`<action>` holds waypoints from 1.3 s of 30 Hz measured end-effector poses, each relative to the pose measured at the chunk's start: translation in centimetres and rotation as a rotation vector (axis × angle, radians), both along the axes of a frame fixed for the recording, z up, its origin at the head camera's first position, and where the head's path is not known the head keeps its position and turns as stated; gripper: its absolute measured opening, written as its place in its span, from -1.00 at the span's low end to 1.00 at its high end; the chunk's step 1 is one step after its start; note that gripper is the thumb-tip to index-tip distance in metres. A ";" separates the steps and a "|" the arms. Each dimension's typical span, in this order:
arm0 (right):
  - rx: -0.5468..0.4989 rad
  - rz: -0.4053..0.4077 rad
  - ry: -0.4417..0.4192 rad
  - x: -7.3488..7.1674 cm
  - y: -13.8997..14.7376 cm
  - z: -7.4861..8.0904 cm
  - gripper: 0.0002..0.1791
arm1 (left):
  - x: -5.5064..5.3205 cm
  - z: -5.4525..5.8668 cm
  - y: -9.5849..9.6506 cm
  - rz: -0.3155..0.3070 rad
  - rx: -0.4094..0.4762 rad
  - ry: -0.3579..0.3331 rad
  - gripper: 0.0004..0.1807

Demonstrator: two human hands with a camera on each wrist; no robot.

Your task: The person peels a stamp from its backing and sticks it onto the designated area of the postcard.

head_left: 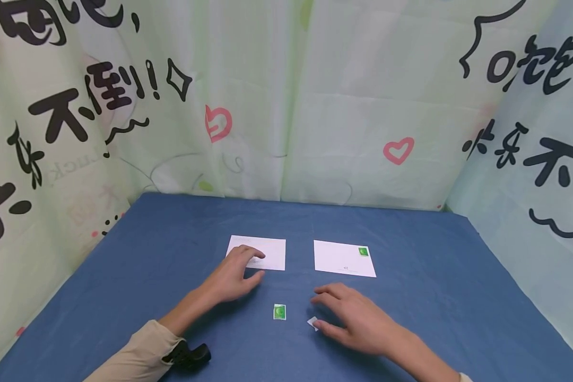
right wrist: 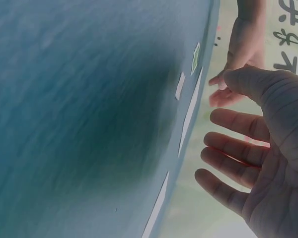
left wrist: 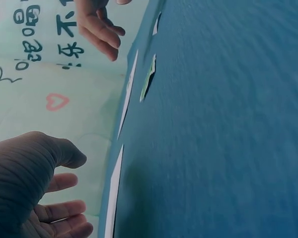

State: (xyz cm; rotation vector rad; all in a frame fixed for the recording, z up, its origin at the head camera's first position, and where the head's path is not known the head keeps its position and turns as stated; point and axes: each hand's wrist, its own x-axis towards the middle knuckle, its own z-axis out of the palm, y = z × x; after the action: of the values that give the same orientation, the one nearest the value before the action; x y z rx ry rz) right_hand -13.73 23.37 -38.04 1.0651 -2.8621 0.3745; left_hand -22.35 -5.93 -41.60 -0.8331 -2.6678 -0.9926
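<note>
Two white envelopes lie side by side toward the back of the blue table. My left hand (head_left: 236,273), fingers loosely bent and holding nothing, hovers over the near left part of the left envelope (head_left: 273,254). The right envelope (head_left: 336,257) bears a green stamp (head_left: 363,251) in its far right corner. Between the hands a loose green stamp (head_left: 279,312) lies face up. Just beside it is a small white paper piece (head_left: 312,322), partly covered by the thumb of my right hand (head_left: 353,318). In the right wrist view, that hand's fingers (right wrist: 233,166) are spread above the cloth, with nothing in them.
A blue cloth (head_left: 210,217) covers the table. Pale curtains (head_left: 267,106) with black writing and pink hearts stand around its back and sides. A black strap (head_left: 188,355) sits at the left sleeve (head_left: 138,353).
</note>
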 end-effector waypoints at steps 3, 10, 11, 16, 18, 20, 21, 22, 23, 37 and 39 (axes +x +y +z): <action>-0.009 0.013 0.000 0.0 -0.4 0.0 -0.60 | 0.0 -0.1 -0.4 0.003 -0.001 -0.001 -0.68; -0.017 0.053 -0.004 -0.1 -1.2 -0.1 -0.61 | 0.1 -0.2 -1.4 0.032 -0.006 -0.022 -0.66; -0.017 0.058 -0.004 -0.1 -1.3 -0.1 -0.61 | 0.1 -0.2 -1.5 0.037 -0.007 -0.025 -0.66; -0.018 0.090 0.021 -0.2 -1.8 -0.2 -0.62 | 0.2 -0.4 -2.2 0.059 -0.012 -0.027 -0.65; -0.015 0.100 0.017 -0.3 -2.1 -0.3 -0.62 | 0.2 -0.5 -2.4 0.061 -0.011 -0.030 -0.65; -0.011 0.101 -0.002 -0.3 -2.3 -0.3 -0.61 | 0.1 -0.5 -2.6 0.062 -0.012 -0.032 -0.65; -0.008 0.100 -0.013 -0.3 -2.4 -0.3 -0.60 | 0.1 -0.5 -2.7 0.063 -0.013 -0.036 -0.65; -0.004 0.101 -0.024 -0.3 -2.5 -0.3 -0.60 | 0.1 -0.5 -2.9 0.066 -0.016 -0.039 -0.65; -0.001 0.100 -0.034 -0.3 -2.6 -0.3 -0.60 | 0.1 -0.5 -3.0 0.069 -0.018 -0.043 -0.65; 0.026 0.127 -0.071 -0.8 -3.9 -0.5 -0.57 | -0.2 -0.5 -4.1 0.112 -0.041 -0.069 -0.65; 0.036 0.125 -0.084 -0.9 -4.1 -0.4 -0.56 | -0.3 -0.6 -4.2 0.116 -0.046 -0.062 -0.66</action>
State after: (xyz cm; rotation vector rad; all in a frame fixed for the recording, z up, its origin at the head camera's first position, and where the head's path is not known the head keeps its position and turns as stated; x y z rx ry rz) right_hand -14.59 19.23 -38.47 1.2684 -2.8936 0.3854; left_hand -22.67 -10.16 -42.15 -0.6574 -2.7653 -0.9483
